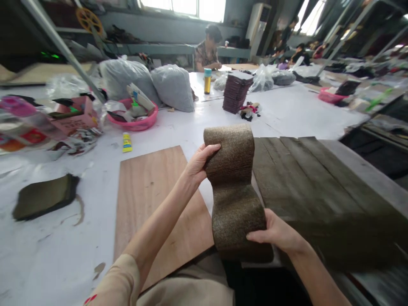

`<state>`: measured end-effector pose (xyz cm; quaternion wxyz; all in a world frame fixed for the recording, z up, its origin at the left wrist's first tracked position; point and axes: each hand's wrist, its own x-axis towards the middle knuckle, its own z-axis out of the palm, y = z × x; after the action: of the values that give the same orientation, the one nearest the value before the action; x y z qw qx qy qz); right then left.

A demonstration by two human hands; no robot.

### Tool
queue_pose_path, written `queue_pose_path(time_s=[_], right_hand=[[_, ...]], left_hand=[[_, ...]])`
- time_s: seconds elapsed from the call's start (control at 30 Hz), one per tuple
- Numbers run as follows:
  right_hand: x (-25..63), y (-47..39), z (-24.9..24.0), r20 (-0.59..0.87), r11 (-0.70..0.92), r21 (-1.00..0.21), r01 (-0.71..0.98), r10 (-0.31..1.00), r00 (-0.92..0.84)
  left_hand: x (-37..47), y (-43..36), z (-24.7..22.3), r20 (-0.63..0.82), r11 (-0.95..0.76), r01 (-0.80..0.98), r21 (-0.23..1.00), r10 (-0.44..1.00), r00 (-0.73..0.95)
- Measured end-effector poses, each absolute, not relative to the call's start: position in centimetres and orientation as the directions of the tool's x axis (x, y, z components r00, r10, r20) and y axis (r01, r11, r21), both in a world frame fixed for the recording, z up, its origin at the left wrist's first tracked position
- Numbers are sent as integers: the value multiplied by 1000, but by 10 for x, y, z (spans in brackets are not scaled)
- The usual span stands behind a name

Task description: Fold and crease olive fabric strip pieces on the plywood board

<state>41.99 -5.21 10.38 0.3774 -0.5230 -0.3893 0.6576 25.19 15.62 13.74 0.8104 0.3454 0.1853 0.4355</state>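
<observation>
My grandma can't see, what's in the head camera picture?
Two bare hands, left and right, hold a bendy brown stack above a white table, between a wooden board and dark green-brown strips.

The single head-worn camera looks forward and down, close above the pale plywood board (153, 204) toward seven o'clock, reaching bright windows (188, 7) at twelve.

No word, brand or number can be read. The small yellow tube (127, 143) on the white tabletop (178, 127) carries printed bands with bluish lettering, too small to make out. The pink box (78, 119), at the left, has what seems to be a row of darker characters across its front, blurred beyond reading.
</observation>
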Motion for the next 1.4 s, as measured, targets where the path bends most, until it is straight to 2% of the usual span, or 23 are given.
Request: queue_pose_path(time_s=[0.17,0.37,0.57,0.67,0.73,0.87,1.0,1.1,1.17,1.27,1.4], right_hand=[[390,-28,100,-385,-406,-914,6,861,-333],[344,-14,103,-421,-437,-897,70,796,-434],[300,0,79,-397,-476,-879,2,731,-555],[275,16,49,-448,-547,-837,-36,721,-528],[261,27,31,-485,-557,-829,-45,757,-439],[250,42,9,-422,-450,-892,-27,855,-301],[246,44,-2,-323,-299,-939,171,936,-137],[238,37,-12,-170,-153,-918,366,985,-13],[232,31,-19,-35,-51,-858,511,999,40],[224,24,-29,123,74,-714,696,992,21],[220,21,-30,239,134,-543,829,971,0]], left_hand=[[204,153,146,-51,334,-576,746,892,450],[135,133,156,-70,254,-554,793,941,331],[70,150,118,-118,212,-543,812,972,204],[48,183,78,-224,262,-513,818,965,136],[39,207,52,-249,276,-493,825,961,120],[30,251,16,-280,286,-454,844,956,82],[27,281,1,-260,259,-421,869,964,56],[23,293,-3,-247,246,-383,890,968,47],[20,297,-4,-225,227,-355,907,973,49],[17,300,-1,-167,177,-301,937,984,60],[15,301,4,-101,112,-199,974,993,66]])
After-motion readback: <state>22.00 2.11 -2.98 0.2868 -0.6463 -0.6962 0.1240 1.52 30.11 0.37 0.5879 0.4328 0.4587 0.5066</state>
